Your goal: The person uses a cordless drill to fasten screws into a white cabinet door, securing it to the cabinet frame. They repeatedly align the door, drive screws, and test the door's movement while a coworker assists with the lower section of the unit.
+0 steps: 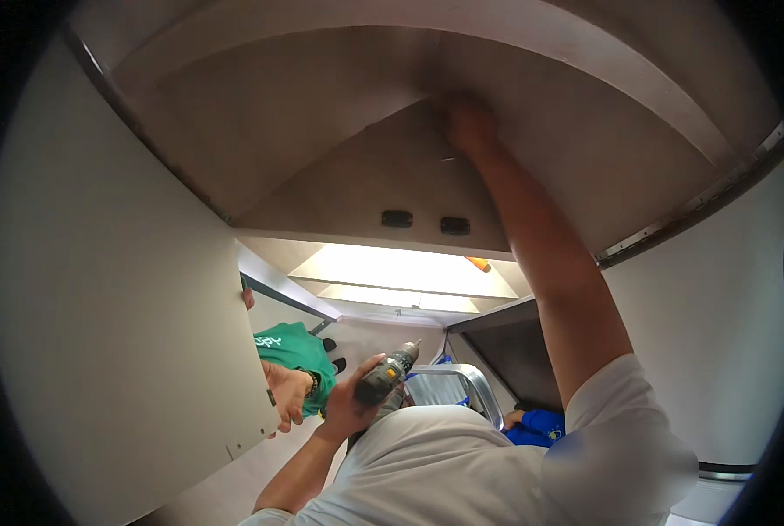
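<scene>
My left hand [346, 410] is closed around a cordless drill [386, 377] in front of my chest. The drill is dark with a silver chuck, and its bit points up and to the right. My right arm reaches up into a brown-grey cabinet [339, 180]. Up there, my right hand [472, 124] is against the inner panels near a seam; blur and shadow hide its fingers. Two small black fittings [397, 219] sit on the cabinet's lower panel, below that hand. A thin pale mark shows on the panel beside my wrist.
At left, a large pale door panel [138, 289] is held at its edge by a co-worker's hand [288, 393]; that person wears a green shirt [297, 351]. A metal step ladder [479, 390] stands behind me. Another person's blue sleeve [539, 428] is at lower right. Bright light panels [383, 267] lie beyond.
</scene>
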Tool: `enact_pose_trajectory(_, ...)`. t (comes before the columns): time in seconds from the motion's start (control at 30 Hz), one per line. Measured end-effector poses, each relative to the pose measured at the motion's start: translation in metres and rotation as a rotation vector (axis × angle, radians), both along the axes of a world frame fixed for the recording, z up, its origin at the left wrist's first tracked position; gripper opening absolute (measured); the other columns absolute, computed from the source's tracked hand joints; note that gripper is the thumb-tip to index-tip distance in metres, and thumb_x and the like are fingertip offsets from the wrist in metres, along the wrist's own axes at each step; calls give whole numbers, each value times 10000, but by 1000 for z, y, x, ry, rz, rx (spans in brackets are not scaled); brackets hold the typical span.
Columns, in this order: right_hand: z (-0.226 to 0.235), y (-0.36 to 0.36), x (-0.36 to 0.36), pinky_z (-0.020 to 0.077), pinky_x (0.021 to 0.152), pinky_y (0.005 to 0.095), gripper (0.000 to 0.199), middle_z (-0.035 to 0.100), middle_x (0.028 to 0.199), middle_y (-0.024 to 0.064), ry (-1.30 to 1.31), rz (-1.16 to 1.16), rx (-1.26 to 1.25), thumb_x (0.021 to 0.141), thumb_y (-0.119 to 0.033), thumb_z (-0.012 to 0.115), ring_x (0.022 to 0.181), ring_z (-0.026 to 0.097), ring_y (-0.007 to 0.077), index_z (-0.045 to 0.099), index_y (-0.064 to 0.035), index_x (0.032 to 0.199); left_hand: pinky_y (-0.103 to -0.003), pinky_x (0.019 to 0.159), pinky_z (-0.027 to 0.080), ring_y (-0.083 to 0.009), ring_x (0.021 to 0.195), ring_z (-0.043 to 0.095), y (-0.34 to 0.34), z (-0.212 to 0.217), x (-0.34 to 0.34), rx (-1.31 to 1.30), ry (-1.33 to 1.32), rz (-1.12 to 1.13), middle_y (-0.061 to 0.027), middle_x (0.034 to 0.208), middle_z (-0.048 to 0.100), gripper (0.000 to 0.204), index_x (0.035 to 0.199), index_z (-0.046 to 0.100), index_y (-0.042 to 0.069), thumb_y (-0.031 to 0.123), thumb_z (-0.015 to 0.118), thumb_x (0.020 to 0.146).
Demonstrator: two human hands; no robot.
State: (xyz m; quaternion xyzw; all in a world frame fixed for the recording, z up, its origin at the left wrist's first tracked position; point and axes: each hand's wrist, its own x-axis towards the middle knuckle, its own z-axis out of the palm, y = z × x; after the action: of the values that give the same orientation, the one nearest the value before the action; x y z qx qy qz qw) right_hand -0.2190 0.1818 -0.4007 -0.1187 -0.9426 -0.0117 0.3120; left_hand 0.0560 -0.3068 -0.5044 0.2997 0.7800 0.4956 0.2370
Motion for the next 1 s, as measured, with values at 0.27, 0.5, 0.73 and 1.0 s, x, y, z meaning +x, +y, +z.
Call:
enact_pose_trajectory(0.27, 33, -8, -15, 529, 989, 493, 248, 730, 1140, 135, -221, 176, -43, 880, -164, 688, 1091, 680, 361, 788, -178, 1106, -369, 946, 560, -287, 1091, 733, -13, -5, 12, -3, -35, 86, -184, 1245, 720, 751, 1513, 498, 115, 142, 835, 842)
enact_pose_trajectory(0.5, 59, -62, 33, 565, 924, 448, 204, 762, 1139, 124, -396, 565, -255, 967, -138, 669, 1012, 728, 320, 811, -189, 1104, -380, 914, 575, -333, 1057, 740, -15, -2, 7, 63, 54, 95, -194, 1236, 718, 755, 1511, 490, 128, 132, 835, 839)
enact_pose_trajectory(0.73, 66, -106, 66, 555, 906, 371, 200, 775, 1069, 104, -450, 495, -402, 953, -70, 675, 995, 722, 272, 797, -144, 1094, -373, 907, 569, -310, 1064, 734, -9, 4, 6, 56, 56, 105, -179, 1203, 728, 748, 1506, 496, 128, 117, 836, 839)
enact_pose_trajectory(1.0, 48, -99, 76, 532, 944, 334, 92, 732, 1045, 87, -342, 663, -640, 970, -100, 704, 1025, 691, 202, 736, -75, 1053, -394, 900, 573, -326, 1058, 733, -8, 5, 9, -113, 10, 107, -169, 1196, 729, 757, 1510, 502, 176, 161, 846, 837)
